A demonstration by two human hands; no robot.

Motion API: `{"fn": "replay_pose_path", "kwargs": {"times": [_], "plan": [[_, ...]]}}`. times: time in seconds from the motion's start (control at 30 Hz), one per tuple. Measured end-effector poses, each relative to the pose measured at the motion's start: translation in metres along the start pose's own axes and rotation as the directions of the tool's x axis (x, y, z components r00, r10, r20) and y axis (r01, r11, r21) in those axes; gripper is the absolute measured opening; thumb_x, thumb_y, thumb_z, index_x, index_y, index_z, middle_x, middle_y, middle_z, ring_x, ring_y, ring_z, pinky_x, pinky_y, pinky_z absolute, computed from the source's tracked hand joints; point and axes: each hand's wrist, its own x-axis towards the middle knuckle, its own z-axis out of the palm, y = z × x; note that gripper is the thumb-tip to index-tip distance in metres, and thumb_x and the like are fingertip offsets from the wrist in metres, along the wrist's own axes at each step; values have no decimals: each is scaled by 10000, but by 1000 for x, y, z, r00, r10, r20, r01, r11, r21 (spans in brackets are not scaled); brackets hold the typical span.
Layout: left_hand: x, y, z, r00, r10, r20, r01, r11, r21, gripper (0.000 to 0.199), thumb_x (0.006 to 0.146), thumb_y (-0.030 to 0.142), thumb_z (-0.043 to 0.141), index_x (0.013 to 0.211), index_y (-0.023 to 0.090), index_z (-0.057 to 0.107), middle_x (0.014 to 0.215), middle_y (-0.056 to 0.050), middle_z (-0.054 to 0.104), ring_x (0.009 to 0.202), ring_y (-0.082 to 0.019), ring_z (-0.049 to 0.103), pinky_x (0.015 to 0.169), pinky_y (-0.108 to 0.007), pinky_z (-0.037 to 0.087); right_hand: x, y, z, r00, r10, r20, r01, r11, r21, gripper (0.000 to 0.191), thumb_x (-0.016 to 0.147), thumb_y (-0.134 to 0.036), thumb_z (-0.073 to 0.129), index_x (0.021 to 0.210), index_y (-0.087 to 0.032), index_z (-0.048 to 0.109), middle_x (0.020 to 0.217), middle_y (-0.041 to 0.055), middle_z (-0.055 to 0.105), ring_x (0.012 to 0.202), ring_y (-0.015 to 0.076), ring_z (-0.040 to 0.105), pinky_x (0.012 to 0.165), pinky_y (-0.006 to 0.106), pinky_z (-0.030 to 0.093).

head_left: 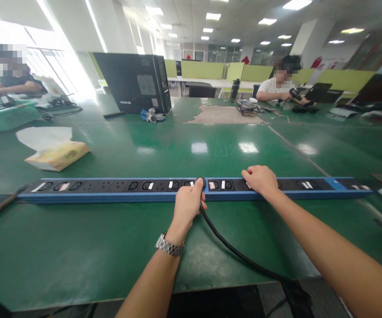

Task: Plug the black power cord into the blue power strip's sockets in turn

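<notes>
A long blue power strip [98, 198] with a black face of sockets lies across the table in front of me. Several sockets carry small white labels. My left hand [188, 204], with a metal watch at the wrist, is closed around a black power plug [203, 182] at the strip's middle. The thumb presses on top of the plug, which is against the socket face; how deep it sits is hidden. From it a black cable [226, 243] runs down over the table's near edge. Farther right, my right hand [262, 180] is closed over the strip, its fingertips partly hidden.
On the green table [111, 256] stand a tissue pack [60, 154], a black computer tower [134, 84], gloves [153, 115] and a green basket [8, 115]. One person [277, 86] sits at the far right, another [15, 79] at the left.
</notes>
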Motion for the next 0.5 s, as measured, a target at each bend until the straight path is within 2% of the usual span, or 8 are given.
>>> {"fn": "replay_pose_path", "kwargs": {"times": [0.1, 0.2, 0.33, 0.43, 0.5], "plan": [[5, 0, -4, 999, 2, 51, -5, 997, 71, 537, 891, 509, 422, 477, 179, 518, 352, -17, 522, 266, -78, 328, 331, -205, 216, 0, 0, 1, 1000, -17, -14, 17, 1000, 7, 435, 842, -432, 372, 782, -237, 757, 863, 86, 737, 813, 222, 658, 593, 268, 382], [10, -1, -6, 992, 21, 124, -42, 984, 173, 555, 891, 534, 416, 486, 176, 541, 384, -34, 564, 276, -82, 347, 351, -214, 239, -1, 0, 2, 999, -24, -27, 24, 1000, 9, 438, 841, -435, 366, 770, -238, 751, 853, 86, 734, 809, 228, 658, 579, 273, 367], [15, -4, -6, 990, 79, 117, -109, 953, 283, 587, 895, 550, 406, 479, 170, 569, 412, -43, 591, 313, -88, 415, 403, -214, 307, -3, 0, 2, 999, -19, -29, 19, 1000, 8, 444, 847, -431, 361, 770, -233, 751, 839, 90, 730, 801, 235, 660, 583, 278, 376], [16, -8, -6, 989, 90, 117, -121, 947, 297, 604, 898, 567, 401, 486, 163, 582, 419, -41, 595, 330, -90, 432, 418, -215, 328, -3, 0, 2, 999, -23, -29, 23, 1000, 5, 448, 856, -423, 361, 792, -225, 758, 866, 97, 733, 823, 234, 663, 611, 275, 403], [14, -11, -5, 989, 70, 131, -100, 965, 240, 594, 900, 569, 404, 509, 160, 584, 424, -35, 594, 320, -84, 412, 403, -215, 316, -3, 0, 2, 999, -20, -28, 20, 1000, 6, 446, 862, -416, 366, 809, -220, 763, 884, 100, 735, 835, 227, 665, 634, 269, 419]]}}
